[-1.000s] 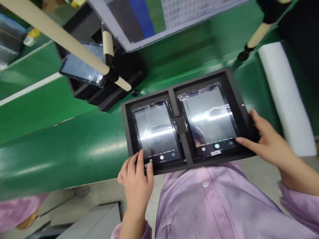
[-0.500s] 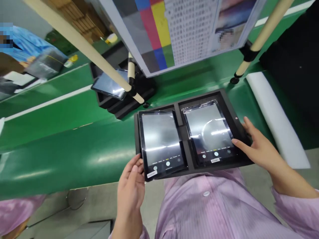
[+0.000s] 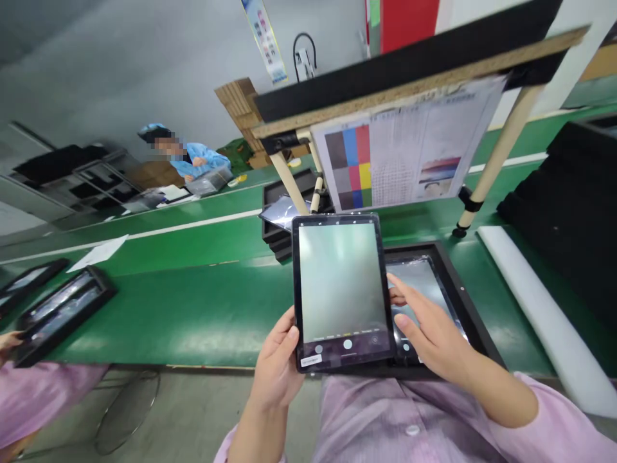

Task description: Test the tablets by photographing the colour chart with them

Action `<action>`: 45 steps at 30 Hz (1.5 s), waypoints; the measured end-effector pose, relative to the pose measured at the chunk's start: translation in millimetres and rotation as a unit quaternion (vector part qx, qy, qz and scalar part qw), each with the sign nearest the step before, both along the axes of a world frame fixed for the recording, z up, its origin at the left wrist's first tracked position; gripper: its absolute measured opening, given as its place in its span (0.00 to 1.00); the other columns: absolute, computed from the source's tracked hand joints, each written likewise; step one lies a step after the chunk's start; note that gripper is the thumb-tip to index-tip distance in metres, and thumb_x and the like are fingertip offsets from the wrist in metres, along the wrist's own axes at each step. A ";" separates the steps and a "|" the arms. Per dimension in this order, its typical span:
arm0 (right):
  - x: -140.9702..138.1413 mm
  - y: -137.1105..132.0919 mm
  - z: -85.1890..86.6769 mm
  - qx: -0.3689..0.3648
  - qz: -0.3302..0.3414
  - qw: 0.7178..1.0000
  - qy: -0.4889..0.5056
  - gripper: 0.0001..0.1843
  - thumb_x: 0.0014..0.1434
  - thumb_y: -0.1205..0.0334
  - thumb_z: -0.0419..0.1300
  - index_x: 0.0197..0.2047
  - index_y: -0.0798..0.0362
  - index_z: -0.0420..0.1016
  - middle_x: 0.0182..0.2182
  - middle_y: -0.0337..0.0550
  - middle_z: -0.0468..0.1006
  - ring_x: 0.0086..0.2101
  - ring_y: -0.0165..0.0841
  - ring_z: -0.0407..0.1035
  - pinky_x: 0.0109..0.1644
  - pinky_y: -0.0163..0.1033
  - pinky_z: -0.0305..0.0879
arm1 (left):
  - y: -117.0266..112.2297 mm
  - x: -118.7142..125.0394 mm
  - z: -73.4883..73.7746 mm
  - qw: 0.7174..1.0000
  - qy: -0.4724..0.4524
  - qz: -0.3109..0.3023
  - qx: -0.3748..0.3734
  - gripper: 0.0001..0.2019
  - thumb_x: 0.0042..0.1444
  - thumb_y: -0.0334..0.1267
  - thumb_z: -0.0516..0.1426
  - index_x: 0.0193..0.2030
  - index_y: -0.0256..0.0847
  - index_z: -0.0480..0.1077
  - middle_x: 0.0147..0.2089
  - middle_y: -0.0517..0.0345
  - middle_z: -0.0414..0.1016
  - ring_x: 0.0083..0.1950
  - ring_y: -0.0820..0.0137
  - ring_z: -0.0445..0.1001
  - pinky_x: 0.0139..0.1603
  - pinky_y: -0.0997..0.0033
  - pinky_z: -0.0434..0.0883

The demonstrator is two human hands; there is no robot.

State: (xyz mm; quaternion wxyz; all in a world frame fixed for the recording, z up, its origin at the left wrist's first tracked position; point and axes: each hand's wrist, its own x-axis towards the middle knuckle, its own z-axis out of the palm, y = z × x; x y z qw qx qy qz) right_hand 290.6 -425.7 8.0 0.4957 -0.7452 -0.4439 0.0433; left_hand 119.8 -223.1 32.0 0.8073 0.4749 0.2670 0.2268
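Note:
My left hand [image 3: 278,360] grips the lower left edge of a black tablet [image 3: 341,289], which stands raised with its lit camera screen facing me. My right hand [image 3: 424,325] reaches to the tablet's right edge with fingers spread, over a second tablet [image 3: 424,283] that lies in the black foam tray [image 3: 475,315] on the green table. Behind the raised tablet stands a colour test chart [image 3: 400,154] on a board with tan legs.
A white foam roll [image 3: 535,315] lies right of the tray, with stacked black trays [image 3: 573,212] beyond. More trays with tablets [image 3: 65,308] sit at far left. Another tray stack [image 3: 282,215] is under the chart. A person in blue [image 3: 193,161] sits across the table.
The left tablet has been lifted out of the tray and stood up in front of the chart. My right hand moved from the tray's right side to the raised tablet. My view tilted upward.

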 end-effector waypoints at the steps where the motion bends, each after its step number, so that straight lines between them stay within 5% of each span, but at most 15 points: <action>1: -1.4 3.4 4.7 0.054 -0.006 0.998 0.026 0.30 0.72 0.45 0.47 0.71 0.49 0.60 0.52 0.52 0.77 0.47 0.41 0.75 0.51 0.50 0.76 | -1.9 3.6 1.5 1.000 -0.022 -0.002 0.000 0.24 0.45 0.47 0.73 0.49 0.45 0.81 0.46 0.50 0.85 0.41 0.61 0.84 0.50 0.57 0.80; 5: -0.1 15.4 18.0 0.237 -0.031 0.950 0.199 0.29 0.71 0.41 0.49 0.67 0.48 0.64 0.60 0.51 0.72 0.57 0.43 0.70 0.61 0.52 0.71 | -11.6 29.5 1.0 0.995 -0.103 -0.002 0.001 0.21 0.46 0.47 0.73 0.48 0.48 0.80 0.45 0.56 0.85 0.41 0.65 0.82 0.51 0.58 0.79; 9: 11.0 18.0 21.5 0.225 -0.014 0.917 0.328 0.37 0.64 0.28 0.48 0.58 0.49 0.73 0.50 0.52 0.79 0.57 0.49 0.70 0.60 0.58 0.72 | -26.1 55.6 -7.2 0.987 -0.143 0.059 0.047 0.22 0.49 0.51 0.70 0.49 0.46 0.79 0.51 0.51 0.82 0.50 0.59 0.81 0.53 0.56 0.77; 11: 17.8 15.1 19.8 0.201 -0.001 0.917 0.345 0.41 0.60 0.22 0.47 0.52 0.49 0.77 0.44 0.53 0.81 0.55 0.51 0.72 0.56 0.59 0.75 | -35.3 62.5 -12.7 0.973 -0.163 0.097 0.133 0.28 0.52 0.58 0.66 0.55 0.45 0.76 0.56 0.47 0.79 0.56 0.55 0.78 0.57 0.53 0.75; 17: 29.6 4.3 13.6 0.199 -0.009 0.913 0.356 0.41 0.57 0.20 0.49 0.50 0.46 0.77 0.45 0.51 0.81 0.56 0.50 0.72 0.57 0.58 0.73 | -56.4 63.4 -23.6 0.848 -0.027 0.106 0.519 0.59 0.44 0.59 0.69 0.76 0.39 0.45 0.72 0.33 0.56 0.73 0.44 0.57 0.71 0.44 0.59; 21: 31.1 1.8 12.7 0.199 -0.009 0.918 0.344 0.43 0.55 0.19 0.49 0.51 0.48 0.77 0.46 0.52 0.81 0.58 0.51 0.70 0.59 0.60 0.72 | -62.7 66.2 -26.0 0.789 0.030 0.142 0.598 0.65 0.40 0.53 0.73 0.76 0.38 0.37 0.69 0.30 0.55 0.71 0.41 0.59 0.67 0.40 0.64; 27: 32.0 0.4 11.8 0.202 -0.010 0.916 0.347 0.42 0.56 0.19 0.50 0.48 0.48 0.78 0.44 0.52 0.82 0.57 0.50 0.70 0.62 0.60 0.70 | -66.0 70.6 -27.5 0.759 0.038 0.168 0.629 0.63 0.42 0.49 0.72 0.76 0.40 0.36 0.68 0.31 0.56 0.69 0.42 0.63 0.63 0.40 0.68; 34: 30.3 1.2 15.6 0.194 0.021 0.920 0.341 0.41 0.58 0.20 0.48 0.50 0.48 0.78 0.46 0.51 0.81 0.58 0.49 0.69 0.61 0.59 0.70 | -66.8 70.4 -28.4 0.780 0.028 0.167 0.603 0.64 0.41 0.61 0.70 0.75 0.39 0.39 0.67 0.30 0.57 0.71 0.41 0.60 0.65 0.37 0.65; 37: 28.8 2.1 14.4 0.192 0.032 0.923 0.332 0.43 0.59 0.20 0.45 0.51 0.49 0.78 0.45 0.52 0.81 0.58 0.49 0.70 0.60 0.59 0.72 | -60.3 68.8 -30.2 0.826 -0.032 0.143 0.544 0.52 0.52 0.63 0.64 0.73 0.36 0.46 0.67 0.30 0.60 0.70 0.45 0.63 0.67 0.42 0.64; 42: 20.4 -0.6 17.1 0.180 0.048 0.935 0.300 0.44 0.61 0.21 0.46 0.56 0.50 0.77 0.48 0.51 0.81 0.59 0.49 0.69 0.57 0.58 0.74 | -31.7 58.1 -29.2 0.968 -0.126 0.030 0.216 0.28 0.59 0.63 0.58 0.58 0.46 0.70 0.55 0.48 0.78 0.57 0.58 0.77 0.61 0.55 0.72; 45: 13.2 -2.2 30.6 0.185 0.057 0.952 0.237 0.40 0.65 0.27 0.48 0.69 0.45 0.66 0.63 0.47 0.69 0.65 0.47 0.60 0.66 0.58 0.66 | -19.6 51.6 -25.2 0.990 -0.130 -0.023 0.044 0.24 0.53 0.57 0.66 0.55 0.54 0.76 0.54 0.57 0.81 0.54 0.62 0.80 0.56 0.60 0.76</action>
